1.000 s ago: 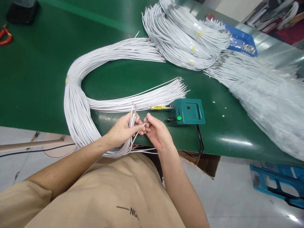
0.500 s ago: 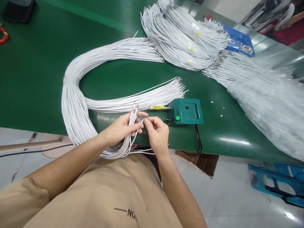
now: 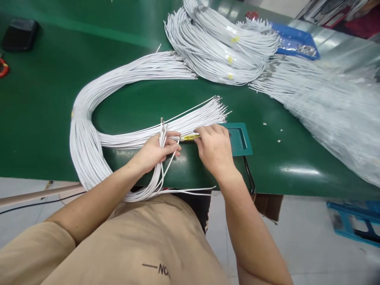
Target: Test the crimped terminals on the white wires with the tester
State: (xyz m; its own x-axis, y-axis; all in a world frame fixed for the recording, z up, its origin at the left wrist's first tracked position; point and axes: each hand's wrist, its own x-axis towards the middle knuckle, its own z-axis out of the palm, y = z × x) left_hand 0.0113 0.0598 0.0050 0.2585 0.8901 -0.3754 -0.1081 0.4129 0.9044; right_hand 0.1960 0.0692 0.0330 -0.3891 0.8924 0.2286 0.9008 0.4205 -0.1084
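Observation:
My left hand is closed around a bunch of white wires, their metal-tipped ends standing up past the fingers. One single white wire from the bunch runs up between my left fingertips, its end at the tip of a yellow-marked rod. The rod sticks out from a small green machine on the bench. My right hand lies over the machine's left part, thumb and forefinger closed about the rod's near end. Its palm hides the machine's green button.
A long bundle of white wires curves across the green bench. Behind it lie coiled wires with yellow tags, a blue tray of small metal parts and plastic-wrapped wires. A black box sits at far left.
My right hand has left the wire end at my left fingertips and moved right onto the rod and machine. The held wire's end has come up to the rod's tip.

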